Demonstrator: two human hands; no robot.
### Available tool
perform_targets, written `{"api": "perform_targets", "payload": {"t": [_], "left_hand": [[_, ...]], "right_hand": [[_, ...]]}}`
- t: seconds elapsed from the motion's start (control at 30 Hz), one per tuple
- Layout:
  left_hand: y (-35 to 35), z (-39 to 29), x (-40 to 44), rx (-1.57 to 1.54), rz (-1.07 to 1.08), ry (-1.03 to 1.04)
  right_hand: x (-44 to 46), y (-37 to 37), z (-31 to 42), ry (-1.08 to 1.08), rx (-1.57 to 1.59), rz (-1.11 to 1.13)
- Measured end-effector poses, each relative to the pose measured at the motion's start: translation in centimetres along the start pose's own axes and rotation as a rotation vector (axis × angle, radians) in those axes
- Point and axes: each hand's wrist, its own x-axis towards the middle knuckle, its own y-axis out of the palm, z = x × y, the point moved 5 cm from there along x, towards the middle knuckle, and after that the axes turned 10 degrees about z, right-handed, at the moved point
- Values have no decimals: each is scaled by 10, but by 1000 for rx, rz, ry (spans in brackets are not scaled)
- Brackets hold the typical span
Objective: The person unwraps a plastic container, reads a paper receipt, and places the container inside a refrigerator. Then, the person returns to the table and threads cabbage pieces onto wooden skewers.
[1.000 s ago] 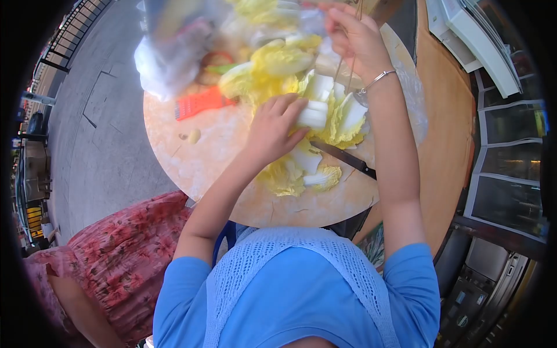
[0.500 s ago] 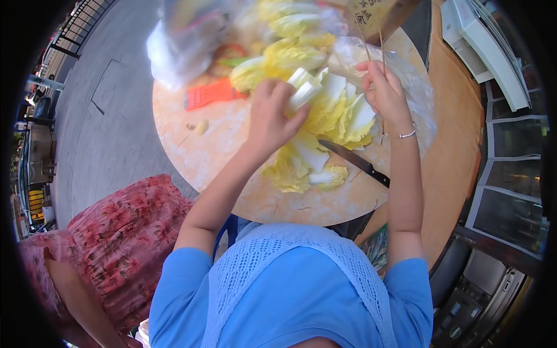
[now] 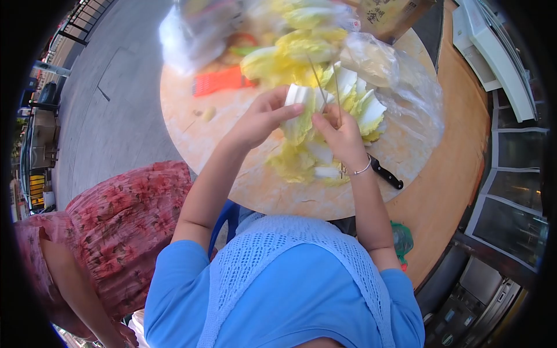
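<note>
My left hand (image 3: 262, 118) pinches a cut piece of napa cabbage leaf (image 3: 297, 97) between thumb and fingers. Close on its right, my right hand (image 3: 341, 138) is closed around two thin bamboo skewers (image 3: 317, 76) that point up and away from me. Whether a skewer tip touches the held leaf I cannot tell. More cut cabbage leaves (image 3: 371, 113) lie spread behind and under both hands. A kitchen knife (image 3: 387, 174) rests beside my right wrist, its black handle showing and its blade mostly hidden.
The round marbled table (image 3: 203, 145) also bears an orange-red packet (image 3: 220, 81), a clear plastic bag (image 3: 412, 98), a blurred white bag (image 3: 191, 46) and whole cabbage pieces (image 3: 313, 43). A brown printed package (image 3: 389, 17) stands at the back. A person in a floral dress (image 3: 127, 214) is at left.
My left hand has lifted the cabbage piece off the pile. My right hand has brought the skewers left and nearer to me, beside the leaf. The view has shifted slightly.
</note>
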Motion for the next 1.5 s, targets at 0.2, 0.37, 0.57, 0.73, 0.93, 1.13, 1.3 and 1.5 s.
{"api": "perform_targets", "payload": {"t": [0.2,0.37,0.57,0.73,0.93,1.13,1.3,1.5], "left_hand": [[-51,-23,-39,-250,-346,310],[-84,1,-83,156,-304,-85],[-43,47,-97,908,-157,-200],[-30,33,-111,1522,-375,176],[-31,55,-125,1288,-455,257],[-35,62,-128,1211,-467,287],[-37,64,-127,1164,-476,279],[-38,66,-129,1121,-494,258]], "right_hand": [[10,-27,-40,67,-105,-79],[-41,-21,37,-20,-634,-253],[-92,37,-5,184,-326,350],[-119,71,-35,324,-235,349],[-134,88,-30,-86,-425,317],[-139,83,-68,233,-125,114],[-131,88,-69,252,-91,110],[-132,87,-70,281,-51,97]]}}
